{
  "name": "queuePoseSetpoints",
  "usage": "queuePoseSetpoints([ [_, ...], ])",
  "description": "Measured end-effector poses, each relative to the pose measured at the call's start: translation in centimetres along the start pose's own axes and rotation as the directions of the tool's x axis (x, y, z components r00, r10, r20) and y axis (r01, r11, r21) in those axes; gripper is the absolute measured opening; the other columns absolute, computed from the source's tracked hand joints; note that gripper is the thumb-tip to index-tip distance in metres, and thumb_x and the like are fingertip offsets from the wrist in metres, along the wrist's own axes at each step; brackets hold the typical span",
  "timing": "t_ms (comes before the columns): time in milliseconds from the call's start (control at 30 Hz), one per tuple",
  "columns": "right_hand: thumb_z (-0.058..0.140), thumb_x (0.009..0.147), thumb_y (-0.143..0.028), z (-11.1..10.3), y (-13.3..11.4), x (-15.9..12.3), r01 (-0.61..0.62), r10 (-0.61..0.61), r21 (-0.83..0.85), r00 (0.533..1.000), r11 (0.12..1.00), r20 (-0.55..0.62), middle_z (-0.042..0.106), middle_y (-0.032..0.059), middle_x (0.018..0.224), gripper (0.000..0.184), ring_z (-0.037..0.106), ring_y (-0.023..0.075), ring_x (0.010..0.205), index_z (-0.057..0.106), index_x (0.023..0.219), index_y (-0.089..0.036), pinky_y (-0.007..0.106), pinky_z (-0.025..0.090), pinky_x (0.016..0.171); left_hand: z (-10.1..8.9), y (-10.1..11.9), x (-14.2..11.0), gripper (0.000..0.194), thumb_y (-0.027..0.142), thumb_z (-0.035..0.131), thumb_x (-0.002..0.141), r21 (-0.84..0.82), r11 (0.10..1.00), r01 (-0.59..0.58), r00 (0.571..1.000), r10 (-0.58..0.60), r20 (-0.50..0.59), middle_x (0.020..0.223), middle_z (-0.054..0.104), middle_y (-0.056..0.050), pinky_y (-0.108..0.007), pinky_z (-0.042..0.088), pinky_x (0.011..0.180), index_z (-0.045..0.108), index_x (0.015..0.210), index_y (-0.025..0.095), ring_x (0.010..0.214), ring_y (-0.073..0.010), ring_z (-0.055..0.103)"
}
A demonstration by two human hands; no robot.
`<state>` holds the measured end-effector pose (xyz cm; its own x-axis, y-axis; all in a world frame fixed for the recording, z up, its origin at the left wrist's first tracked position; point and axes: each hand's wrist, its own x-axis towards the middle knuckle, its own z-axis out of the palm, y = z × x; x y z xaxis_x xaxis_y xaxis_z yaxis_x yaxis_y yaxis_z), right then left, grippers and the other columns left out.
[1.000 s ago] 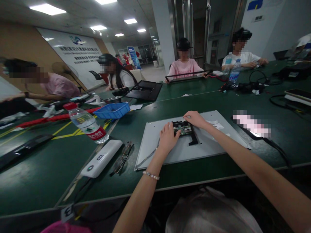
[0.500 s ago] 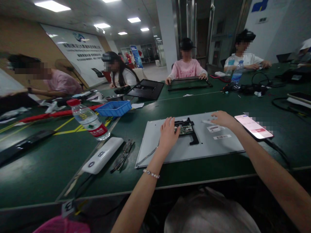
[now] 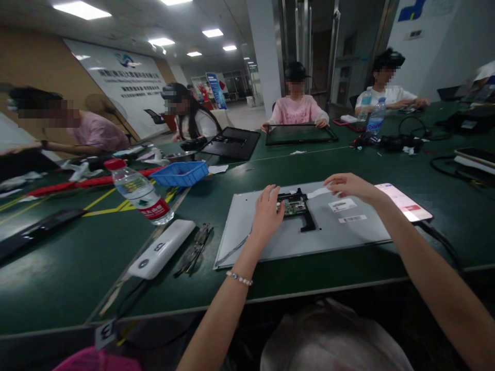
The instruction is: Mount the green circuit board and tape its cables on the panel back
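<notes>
Where our left hand (image 3: 267, 212) lies over the left end of the circuit board (image 3: 296, 207), its fingers are loosely bent with the thumb against the board; we cannot tell whether they grip or merely rest. The board sits near the middle of the pale flat panel (image 3: 332, 238), beside a black bracket (image 3: 308, 222). We judge the board light, stiff and fragile, best taken by its rims, clear of the components; the bracket looks like rigid plastic. A white strip (image 3: 319, 192) runs from the board's far right corner towards our right hand (image 3: 351, 186); it seems thin, soft and easily creased or torn, so we would hold it near its end. Our right fingers are curved at that end, but pinching or only touching, we cannot tell. The panel itself looks broad, smooth and rather slippery, safest held by opposite edges.

As for room, the eyeglasses (image 3: 194, 251) lie near the panel's left edge, with the power bank (image 3: 162, 250) beyond them. Bare green tabletop (image 3: 270, 167) stretches behind the far edge, a narrow band fronts the near one, and the phone (image 3: 408, 206) crowds the right.
</notes>
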<state>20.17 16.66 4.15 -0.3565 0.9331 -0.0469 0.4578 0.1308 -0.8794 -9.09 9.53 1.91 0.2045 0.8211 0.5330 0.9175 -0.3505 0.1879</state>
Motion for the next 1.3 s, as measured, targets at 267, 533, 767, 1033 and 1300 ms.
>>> queuePoseSetpoints([
  [267,0.062,0.08,-0.032,3.4,-0.9,-0.3,0.075,-0.057,-0.052,0.955,0.996,0.292,0.07,0.006,0.089,0.027,0.062,0.0146,0.074,0.07,0.102,-0.02,0.022,0.044,0.056,-1.3,0.9,0.2,0.039,0.021,0.037,0.095,-0.104,0.993,-0.064,0.998,0.064,0.003,0.137,0.048,-0.011,-0.041,0.035,0.111,0.045,0.133,0.018,0.13,-0.0213,0.042],
  [533,0.059,0.078,-0.029,4.8,-1.1,-0.2,0.16,-0.091,-0.165,0.928,0.973,0.361,0.069,0.004,0.077,0.026,0.062,0.0151,0.067,0.07,0.098,-0.016,0.025,0.047,0.062,-1.2,3.0,-0.4,0.041,0.012,0.038,0.092,-0.201,0.921,-0.334,0.881,0.381,0.282,0.119,0.056,-0.006,-0.031,0.045,0.096,0.051,0.13,0.024,0.11,-0.0172,0.054],
  [767,0.062,0.072,-0.023,4.9,-0.6,0.2,0.184,-0.131,-0.293,0.973,0.938,0.191,0.072,0.0067,0.088,0.019,0.065,0.0206,0.083,0.071,0.088,-0.017,0.03,0.049,0.077,-0.4,3.7,-0.9,0.044,0.01,0.039,0.091,-0.083,0.909,-0.409,0.825,0.407,0.393,0.117,0.053,-0.006,-0.03,0.044,0.093,0.053,0.129,0.025,0.105,-0.0176,0.055],
  [1033,0.059,0.072,-0.022,5.2,-1.2,-0.2,0.241,-0.172,-0.142,0.91,0.96,0.378,0.072,0.0029,0.082,0.017,0.065,0.0175,0.079,0.069,0.084,-0.018,0.029,0.049,0.076,-0.7,3.8,-0.9,0.043,0.009,0.037,0.09,-0.064,0.908,-0.414,0.813,0.401,0.422,0.113,0.054,-0.007,-0.03,0.043,0.091,0.054,0.127,0.023,0.103,-0.018,0.053],
  [1300,0.058,0.07,-0.018,4.5,-0.2,0.3,0.206,-0.11,-0.245,0.929,0.947,0.353,0.072,0.0038,0.085,0.019,0.065,0.0187,0.08,0.071,0.084,-0.018,0.028,0.049,0.076,-0.7,3.9,-0.8,0.044,0.01,0.036,0.091,-0.07,0.917,-0.392,0.808,0.38,0.451,0.112,0.056,-0.006,-0.032,0.042,0.093,0.049,0.131,0.025,0.104,-0.0188,0.053],
])
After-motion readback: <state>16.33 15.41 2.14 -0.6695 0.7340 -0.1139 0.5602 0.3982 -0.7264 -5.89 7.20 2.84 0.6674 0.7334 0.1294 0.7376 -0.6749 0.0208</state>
